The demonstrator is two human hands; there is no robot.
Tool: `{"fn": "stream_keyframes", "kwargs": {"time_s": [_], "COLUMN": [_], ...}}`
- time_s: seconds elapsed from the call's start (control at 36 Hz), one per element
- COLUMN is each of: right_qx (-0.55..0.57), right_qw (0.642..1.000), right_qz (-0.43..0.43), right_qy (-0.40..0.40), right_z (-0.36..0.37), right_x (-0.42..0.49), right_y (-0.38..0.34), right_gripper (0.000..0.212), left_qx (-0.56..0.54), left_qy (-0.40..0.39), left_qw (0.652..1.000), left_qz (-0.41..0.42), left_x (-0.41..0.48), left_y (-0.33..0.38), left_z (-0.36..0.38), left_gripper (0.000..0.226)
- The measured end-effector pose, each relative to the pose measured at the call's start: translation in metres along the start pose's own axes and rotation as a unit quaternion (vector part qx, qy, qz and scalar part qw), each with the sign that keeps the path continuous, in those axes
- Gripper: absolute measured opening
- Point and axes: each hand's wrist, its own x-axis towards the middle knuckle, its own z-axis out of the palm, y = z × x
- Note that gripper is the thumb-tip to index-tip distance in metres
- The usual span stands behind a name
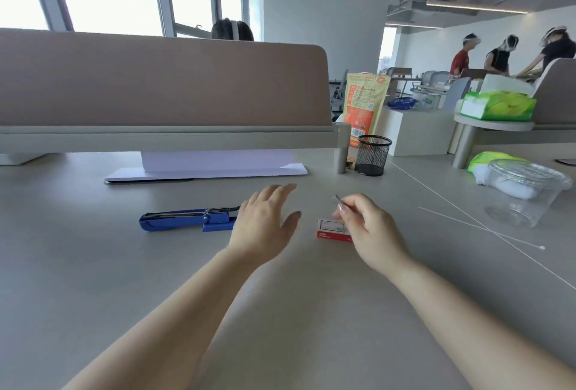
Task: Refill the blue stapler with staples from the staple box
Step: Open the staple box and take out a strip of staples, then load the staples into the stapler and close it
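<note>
Staple strip (336,199) lifted from the staple box (333,230) on the desk (93,265), pinched in right hand (367,227) fingertips above it. Blue stapler (187,220) lying opened flat, well left. Left hand (265,224) spread, palm down, over its near end. Next, probably: strip carried across, seated in the open channel.

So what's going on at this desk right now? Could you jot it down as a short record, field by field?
setting: grey office desk
blue stapler: lying opened out flat, its far end hidden behind the left hand
left hand: open, fingers spread, over the stapler's end
right hand: pinching a strip of staples, raised above the box
staple box: red and white, on the desk between the hands
loading: not yet done
nearby: black mesh pen cup, clear plastic tub
</note>
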Motion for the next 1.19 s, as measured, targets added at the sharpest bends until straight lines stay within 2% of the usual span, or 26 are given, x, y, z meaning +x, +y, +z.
{"fn": "stream_keyframes", "kwargs": {"time_s": [0.11,0.19,0.28,0.33,0.44,0.58,0.72,0.81,0.92,1.08,1.19], "right_qx": [0.004,0.013,0.023,0.033,0.054,0.094,0.133,0.140,0.129,0.117,0.130], "right_qw": [0.997,0.995,0.996,0.996,0.990,0.987,0.987,0.987,0.988,0.989,0.988], "right_qz": [-0.039,-0.070,-0.074,-0.083,-0.129,-0.131,-0.091,-0.083,-0.082,-0.092,-0.080], "right_qy": [-0.059,-0.071,-0.053,-0.028,-0.007,0.006,0.003,0.009,0.010,-0.004,-0.001], "right_z": [0.034,0.062,0.090,0.104,0.115,0.114,0.117,0.116,0.115,0.114,0.115], "right_x": [-0.003,0.003,0.015,0.021,0.019,0.021,0.024,0.025,0.024,0.025,0.026], "right_y": [-0.028,-0.045,-0.057,-0.059,-0.060,-0.058,-0.055,-0.055,-0.055,-0.053,-0.051], "right_gripper": [0.012,0.013,0.015,0.015,0.012,0.015,0.017,0.015,0.013,0.011,0.012], "left_qx": [0.118,0.145,0.192,0.217,0.194,0.177,0.140,0.130,0.114,0.108,0.106], "left_qy": [0.031,0.046,-0.025,-0.064,-0.074,-0.086,-0.034,-0.017,0.011,0.017,0.017], "left_qw": [0.992,0.987,0.978,0.970,0.973,0.977,0.986,0.988,0.990,0.992,0.991], "left_qz": [-0.013,-0.060,-0.077,-0.082,-0.096,-0.081,-0.087,-0.084,-0.080,-0.068,-0.077], "left_x": [-0.029,-0.049,-0.056,-0.054,-0.048,-0.045,-0.045,-0.046,-0.047,-0.049,-0.049], "left_y": [-0.048,-0.086,-0.109,-0.118,-0.124,-0.130,-0.132,-0.132,-0.133,-0.134,-0.132], "left_z": [-0.036,-0.055,-0.062,-0.060,-0.053,-0.052,-0.054,-0.056,-0.057,-0.057,-0.058], "left_gripper": [0.052,0.053,0.080,0.087,0.076,0.082,0.049,0.054,0.043,0.053,0.040]}}
